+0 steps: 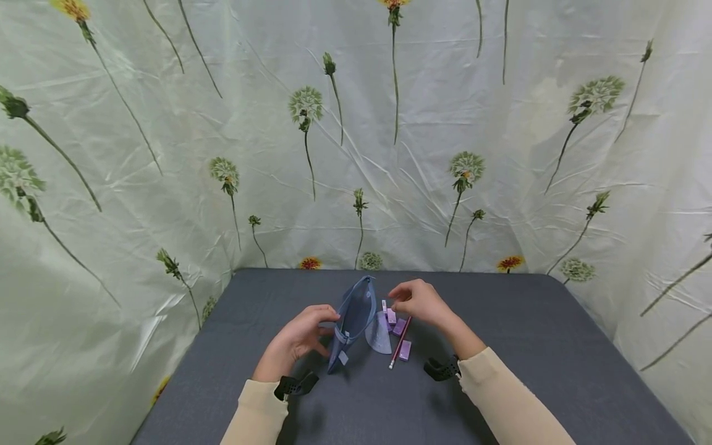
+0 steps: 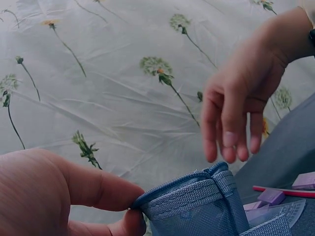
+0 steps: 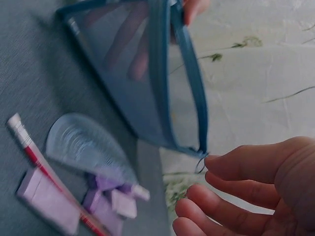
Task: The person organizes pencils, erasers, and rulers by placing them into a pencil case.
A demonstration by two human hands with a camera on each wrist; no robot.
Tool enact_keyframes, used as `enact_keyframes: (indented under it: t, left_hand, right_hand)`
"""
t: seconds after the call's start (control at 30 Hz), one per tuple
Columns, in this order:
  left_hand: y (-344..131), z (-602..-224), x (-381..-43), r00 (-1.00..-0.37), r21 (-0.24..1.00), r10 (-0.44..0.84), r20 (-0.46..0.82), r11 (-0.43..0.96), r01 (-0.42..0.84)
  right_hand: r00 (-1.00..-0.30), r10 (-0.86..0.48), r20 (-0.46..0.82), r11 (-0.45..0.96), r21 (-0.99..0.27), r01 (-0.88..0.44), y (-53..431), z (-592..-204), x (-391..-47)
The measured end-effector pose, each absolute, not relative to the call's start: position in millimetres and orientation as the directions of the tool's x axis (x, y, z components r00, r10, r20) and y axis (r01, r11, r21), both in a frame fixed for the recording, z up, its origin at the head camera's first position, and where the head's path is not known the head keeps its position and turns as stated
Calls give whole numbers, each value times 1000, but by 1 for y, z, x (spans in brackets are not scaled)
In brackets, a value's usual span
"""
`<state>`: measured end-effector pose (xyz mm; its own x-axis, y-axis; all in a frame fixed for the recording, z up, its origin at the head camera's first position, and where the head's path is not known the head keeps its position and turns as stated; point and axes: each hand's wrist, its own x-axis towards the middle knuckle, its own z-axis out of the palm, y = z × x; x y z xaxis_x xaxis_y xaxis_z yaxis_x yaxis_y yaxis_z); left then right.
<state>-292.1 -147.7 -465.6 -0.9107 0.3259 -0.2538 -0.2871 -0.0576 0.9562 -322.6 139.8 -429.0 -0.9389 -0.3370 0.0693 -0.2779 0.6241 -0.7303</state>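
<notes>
A blue mesh zip pouch (image 1: 356, 312) stands tilted on its edge with its mouth gaping. My left hand (image 1: 308, 332) pinches the pouch's rim between thumb and fingers, seen close in the left wrist view. My right hand (image 1: 419, 301) hovers just right of the pouch's far corner, fingers loosely bent and holding nothing. In the right wrist view its thumb appears near a small loop (image 3: 200, 165) at the pouch's corner. Beside the pouch lie a clear protractor (image 1: 378, 335), a red pencil (image 1: 400, 343) with a white end, and several small purple blocks (image 3: 49, 199).
All of this lies on a dark grey table (image 1: 267, 303). A pale curtain (image 1: 356, 154) printed with dandelions hangs behind and along the sides. Black bands with cameras (image 1: 442, 369) sit on both wrists.
</notes>
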Motion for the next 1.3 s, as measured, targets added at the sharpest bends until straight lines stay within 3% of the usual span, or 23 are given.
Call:
enact_keyframes:
  t: [0.67, 1.07, 1.3]
  left_hand:
    - [-150, -468, -293, -909, 960, 336, -246, -43, -276]
    - [-147, -469, -294, -915, 960, 316, -251, -42, -278]
    - [-149, -469, -294, -911, 956, 320, -259, -47, -288]
  right_hand:
    - [-874, -480, 78, 528, -770, -359, 174, -495, -347]
    - [-919, -381, 101, 648, -680, -344, 185, -503, -343]
    - [-920, -385, 72, 632, -706, -320, 196, -506, -341]
